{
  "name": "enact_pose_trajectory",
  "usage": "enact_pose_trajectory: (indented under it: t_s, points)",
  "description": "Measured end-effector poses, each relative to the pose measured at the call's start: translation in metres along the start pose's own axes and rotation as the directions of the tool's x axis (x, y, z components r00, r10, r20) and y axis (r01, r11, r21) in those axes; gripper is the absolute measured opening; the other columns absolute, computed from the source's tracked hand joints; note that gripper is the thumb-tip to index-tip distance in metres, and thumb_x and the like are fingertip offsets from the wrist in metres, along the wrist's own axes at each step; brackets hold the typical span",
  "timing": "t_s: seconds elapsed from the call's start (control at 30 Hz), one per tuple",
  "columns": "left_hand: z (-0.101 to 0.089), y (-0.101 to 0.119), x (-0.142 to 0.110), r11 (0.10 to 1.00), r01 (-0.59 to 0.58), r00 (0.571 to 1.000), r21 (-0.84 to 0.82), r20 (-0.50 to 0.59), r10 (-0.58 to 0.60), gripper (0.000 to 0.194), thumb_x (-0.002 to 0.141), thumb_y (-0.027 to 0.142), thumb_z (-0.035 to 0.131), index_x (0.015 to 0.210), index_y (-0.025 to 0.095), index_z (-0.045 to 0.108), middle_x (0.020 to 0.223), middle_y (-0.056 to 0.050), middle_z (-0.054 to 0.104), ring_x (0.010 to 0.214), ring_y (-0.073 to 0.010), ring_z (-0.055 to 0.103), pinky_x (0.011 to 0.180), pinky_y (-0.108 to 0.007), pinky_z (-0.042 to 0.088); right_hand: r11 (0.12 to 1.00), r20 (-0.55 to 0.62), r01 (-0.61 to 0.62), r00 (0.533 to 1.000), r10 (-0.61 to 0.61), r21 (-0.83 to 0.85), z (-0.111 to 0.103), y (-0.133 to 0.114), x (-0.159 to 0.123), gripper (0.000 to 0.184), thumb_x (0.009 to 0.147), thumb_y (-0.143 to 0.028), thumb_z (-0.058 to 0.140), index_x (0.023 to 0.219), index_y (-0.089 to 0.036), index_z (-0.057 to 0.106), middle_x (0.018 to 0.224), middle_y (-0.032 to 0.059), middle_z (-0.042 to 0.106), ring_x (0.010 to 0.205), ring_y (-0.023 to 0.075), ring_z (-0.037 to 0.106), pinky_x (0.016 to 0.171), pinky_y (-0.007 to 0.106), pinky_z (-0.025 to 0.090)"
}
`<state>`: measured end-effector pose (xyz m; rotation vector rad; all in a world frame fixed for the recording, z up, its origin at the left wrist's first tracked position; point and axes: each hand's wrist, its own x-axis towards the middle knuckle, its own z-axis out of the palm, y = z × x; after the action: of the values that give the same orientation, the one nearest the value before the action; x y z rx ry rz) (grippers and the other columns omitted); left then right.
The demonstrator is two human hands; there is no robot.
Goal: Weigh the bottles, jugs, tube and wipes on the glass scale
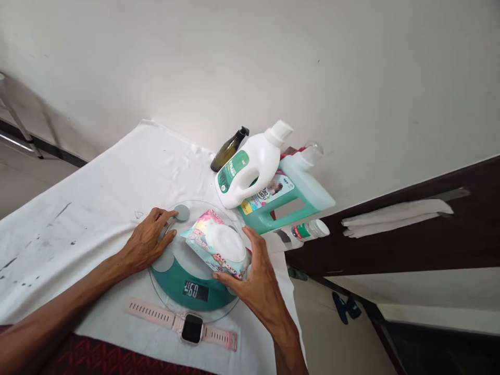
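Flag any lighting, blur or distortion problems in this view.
Head view: soft light, faint shadow on the wall at far left; digits on the glass scale's display look broken; pixelated patch on the label of the teal jug; whole scene tilted.

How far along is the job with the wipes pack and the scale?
Looks done: scale set on the cloth, display lit with digits.
In hand: wipes pack, gripped by the right hand over the scale; left hand at the scale's edge.
Left, probably: letting go of the pack. Can't tell if it's fully resting on the glass.
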<state>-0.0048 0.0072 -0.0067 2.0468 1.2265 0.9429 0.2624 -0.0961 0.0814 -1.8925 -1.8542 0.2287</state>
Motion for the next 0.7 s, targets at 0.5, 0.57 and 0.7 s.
enact_pose_trajectory:
  t_s: [0.5, 0.57, 0.7]
  points:
    - [0.006, -0.001, -0.003, 0.997, -0.042, 0.998, -0.066, -0.04, 0.039, 0.042, 0.101, 0.027, 0.048, 0.14, 0.015, 0.057, 0.12, -0.015, 0.059, 0.098, -0.0282, 0.066, 0.087, -0.051, 0.061, 0.993, -0.302, 0.066, 0.953, -0.034, 0.097, 0.038, -0.041, 0.093, 0.058, 0.075, -0.057, 0.083, 0.118, -0.023, 0.063, 0.114, 0.0093, 0.075, 0.105, 0.0307, 0.069, 0.089, 0.041, 0.056]
    - [0.004, 0.0, -0.003, 0.997, -0.043, 0.999, -0.067, -0.036, 0.04, 0.043, 0.1, 0.027, 0.048, 0.141, 0.015, 0.056, 0.121, -0.016, 0.059, 0.097, -0.0279, 0.066, 0.087, -0.051, 0.061, 0.992, -0.354, 0.026, 0.935, 0.02, 0.123, 0.056, -0.049, 0.132, 0.06, 0.073, -0.055, 0.083, 0.12, -0.022, 0.061, 0.116, 0.0103, 0.074, 0.107, 0.0315, 0.068, 0.091, 0.042, 0.054]
    - [0.004, 0.001, -0.003, 0.996, -0.033, 0.999, -0.082, -0.041, 0.03, 0.042, 0.1, 0.025, 0.049, 0.141, 0.017, 0.056, 0.121, -0.014, 0.06, 0.097, -0.0271, 0.066, 0.089, -0.05, 0.061, 0.989, -0.372, -0.104, 0.918, 0.136, 0.105, 0.093, -0.056, 0.207, 0.066, 0.072, -0.044, 0.083, 0.126, -0.02, 0.054, 0.125, 0.0149, 0.071, 0.117, 0.0345, 0.065, 0.102, 0.046, 0.05]
